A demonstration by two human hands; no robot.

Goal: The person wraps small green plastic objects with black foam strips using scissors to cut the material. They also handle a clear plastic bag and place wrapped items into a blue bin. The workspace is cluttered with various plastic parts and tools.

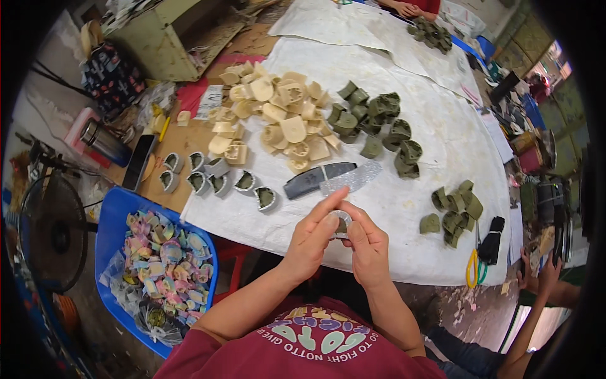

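Over the near edge of the white-covered table, my left hand and my right hand pinch one small cup-shaped piece together. It is green inside, with a silver band round its curved rim; my thumbs and fingertips cover part of it. Just beyond my fingers lie glittery silver strips and a stack of dark grey strips. Several silver-banded green pieces sit to the left. Loose green curved pieces are heaped farther off, beside a large pile of cream moulded pieces.
A blue basket of pastel pieces stands below the table's left edge. More green pieces, scissors and a black bundle lie at the right. A phone and flask are left. Other people's hands show at the far end.
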